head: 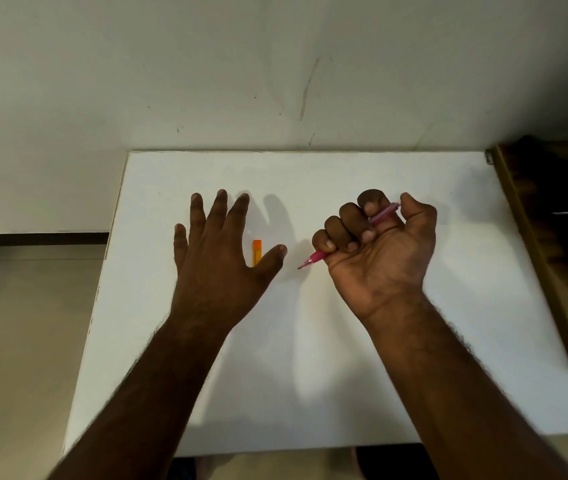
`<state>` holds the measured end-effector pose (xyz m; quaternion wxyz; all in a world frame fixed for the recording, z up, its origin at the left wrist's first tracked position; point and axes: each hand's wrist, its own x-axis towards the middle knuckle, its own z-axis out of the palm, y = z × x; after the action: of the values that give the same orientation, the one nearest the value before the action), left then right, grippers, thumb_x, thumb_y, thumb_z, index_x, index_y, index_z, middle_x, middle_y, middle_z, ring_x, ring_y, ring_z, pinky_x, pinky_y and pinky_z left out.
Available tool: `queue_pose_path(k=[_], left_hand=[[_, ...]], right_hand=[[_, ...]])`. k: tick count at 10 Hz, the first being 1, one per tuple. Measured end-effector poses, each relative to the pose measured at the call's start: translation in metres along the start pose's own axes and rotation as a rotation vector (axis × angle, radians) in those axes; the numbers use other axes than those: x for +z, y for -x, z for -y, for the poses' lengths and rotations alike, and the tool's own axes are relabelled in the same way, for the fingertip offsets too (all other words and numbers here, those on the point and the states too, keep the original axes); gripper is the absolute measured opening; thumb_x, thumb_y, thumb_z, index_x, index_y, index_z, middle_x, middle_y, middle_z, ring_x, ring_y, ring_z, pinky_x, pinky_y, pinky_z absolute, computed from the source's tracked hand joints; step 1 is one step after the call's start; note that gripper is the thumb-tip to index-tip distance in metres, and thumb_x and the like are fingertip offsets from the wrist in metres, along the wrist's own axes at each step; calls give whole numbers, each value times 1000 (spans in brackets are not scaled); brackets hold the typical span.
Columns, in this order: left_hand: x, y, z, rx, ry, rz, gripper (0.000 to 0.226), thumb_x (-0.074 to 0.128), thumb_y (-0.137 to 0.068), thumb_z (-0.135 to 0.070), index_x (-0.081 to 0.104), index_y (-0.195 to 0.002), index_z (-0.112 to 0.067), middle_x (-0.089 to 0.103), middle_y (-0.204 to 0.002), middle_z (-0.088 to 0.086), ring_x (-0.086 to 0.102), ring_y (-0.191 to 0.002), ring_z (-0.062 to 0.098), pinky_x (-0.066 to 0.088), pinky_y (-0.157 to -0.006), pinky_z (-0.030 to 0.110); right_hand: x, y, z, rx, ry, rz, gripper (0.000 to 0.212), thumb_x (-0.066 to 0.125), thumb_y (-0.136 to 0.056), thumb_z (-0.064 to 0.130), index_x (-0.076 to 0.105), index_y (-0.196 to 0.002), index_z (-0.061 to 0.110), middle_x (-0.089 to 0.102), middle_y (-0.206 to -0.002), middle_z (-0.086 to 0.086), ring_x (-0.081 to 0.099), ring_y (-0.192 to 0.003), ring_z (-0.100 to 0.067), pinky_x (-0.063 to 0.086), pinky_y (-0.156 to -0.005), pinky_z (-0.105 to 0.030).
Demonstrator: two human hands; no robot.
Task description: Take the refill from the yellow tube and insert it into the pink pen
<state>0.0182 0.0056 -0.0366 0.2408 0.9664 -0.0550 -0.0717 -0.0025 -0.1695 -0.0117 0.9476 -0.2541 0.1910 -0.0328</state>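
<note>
While the yellow tube [256, 252] waits on the white table [344, 174], a person readies a pink pen [317, 256] for a new refill.

Left to right: the left hand [220, 251] is spread flat, fingers straight and holding nothing, over the table's middle toward its far edge, with the tube lying between its thumb and forefinger, partly hidden by the palm. Whether the tube is capped or holds a refill cannot be told. The right hand [376, 244] is fisted around the pen, tip pointing left toward the tube and down at the table. A thin refill could likely snap or slide off the near edge if tipped out carelessly; the tight fist may also block the pen's opening.
</note>
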Motion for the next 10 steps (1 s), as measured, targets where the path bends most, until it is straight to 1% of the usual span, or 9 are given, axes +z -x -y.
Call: queue_pose_path(k=[1, 2, 3, 5, 6, 7, 8, 9, 10], left_hand=[[0, -1, -1, -4, -9, 8, 88, 50, -87, -70, 16, -158, -30, 7, -169, -3, -12, -155, 19, 1, -122, 52], [0, -1, -1, -6, -12, 7, 89, 49, -87, -71, 16, -158, -30, 7, -169, -3, -11, -155, 20, 1, -122, 53], [-1, -1, -1, -7, -10, 9, 89, 49, -87, -71, 16, -158, -30, 7, -169, -3, -11, -155, 20, 1, -123, 53], [-2, -1, -2, -9, -9, 4, 88, 50, -87, -70, 17, -158, -29, 9, -169, -2, -11, -155, 20, 2, -123, 54], [-2, -1, -3, -5, -10, 2, 87, 50, -87, -70, 18, -158, -29, 9, -169, -2, -10, -155, 20, 2, -123, 54], [-2, 0, -2, -4, -4, -2, 87, 51, -87, -69, 18, -158, -30, 10, -168, -3, -10, -155, 19, 2, -123, 53], [-2, 0, -2, -6, 3, -4, 87, 52, -87, -69, 19, -157, -30, 10, -168, -3, -11, -155, 19, 2, -123, 53], [-2, 0, -2, -4, 2, 0, 87, 51, -87, -69, 18, -158, -30, 10, -168, -3, -11, -155, 19, 1, -123, 53], [-3, -1, 1, -3, 6, -3, 87, 52, -87, -69, 18, -158, -30, 11, -168, -3, -11, -155, 19, 2, -123, 53]], right_hand=[[2, 0, 0, -20, 57, 11, 46, 26, -97, 46, 43, -70, 13, 24, -56, 1, 14, -56, -18, 28, -56, -32], [5, 1, 0, -63, 183, 46, 46, 23, -97, 40, 42, -68, 10, 25, -53, 0, 15, -54, -19, 24, -57, -34], [7, 1, -3, -95, 269, 87, 48, 23, -97, 39, 45, -67, 9, 29, -51, 0, 15, -54, -19, 19, -58, -38], [7, 2, -3, -83, 256, 82, 47, 24, -97, 39, 46, -67, 10, 29, -51, 1, 16, -54, -19, 23, -57, -35], [8, 2, -2, -87, 255, 79, 50, 24, -98, 41, 48, -67, 10, 30, -51, 1, 16, -54, -19, 22, -57, -36], [8, 2, -3, -99, 275, 80, 48, 24, -97, 38, 48, -65, 11, 31, -49, 2, 15, -54, -19, 19, -59, -38], [9, 3, -3, -131, 328, 96, 48, 28, -94, 41, 51, -66, 9, 32, -50, 0, 18, -53, -19, 18, -58, -39], [11, 4, -4, -150, 447, 97, 43, 31, -88, 38, 50, -61, 10, 28, -50, -2, 19, -51, -19, 16, -59, -41], [12, 4, -9, -175, 561, 120, 42, 33, -86, 40, 50, -62, 9, 29, -49, -2, 24, -50, -18, 21, -56, -36]])
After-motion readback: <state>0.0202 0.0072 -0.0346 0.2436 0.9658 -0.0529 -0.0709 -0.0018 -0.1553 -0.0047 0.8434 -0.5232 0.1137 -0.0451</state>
